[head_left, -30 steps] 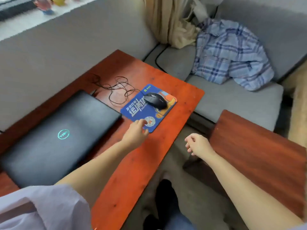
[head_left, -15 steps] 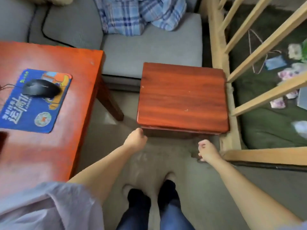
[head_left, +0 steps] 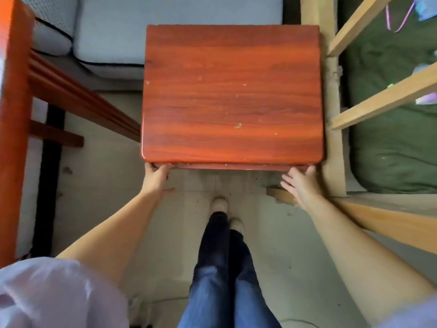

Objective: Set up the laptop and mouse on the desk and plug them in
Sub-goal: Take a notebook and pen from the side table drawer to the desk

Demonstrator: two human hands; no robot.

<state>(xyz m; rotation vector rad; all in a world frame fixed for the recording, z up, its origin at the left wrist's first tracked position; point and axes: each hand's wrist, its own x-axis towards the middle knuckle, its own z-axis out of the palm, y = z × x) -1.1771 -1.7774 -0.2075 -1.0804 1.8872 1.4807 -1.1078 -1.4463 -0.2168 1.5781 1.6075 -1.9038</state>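
A small red-brown wooden stool fills the middle of the head view, seen from straight above. My left hand grips its near left corner, with the fingers hooked under the edge. Just short of the near right corner is my right hand, its fingers spread and straight, the tips at the stool's edge. Only the red-brown desk edge and its rails show along the left side. The laptop and the mouse are out of view.
A grey sofa cushion lies behind the stool. To the right stands a pale wooden frame over a green mattress, close to the stool's right side. My feet are on the tiled floor below the stool.
My view has swung from the desk with laptop and mouse down onto the stool. Both hands have reached forward to its near edge; the left one has taken hold of the corner.
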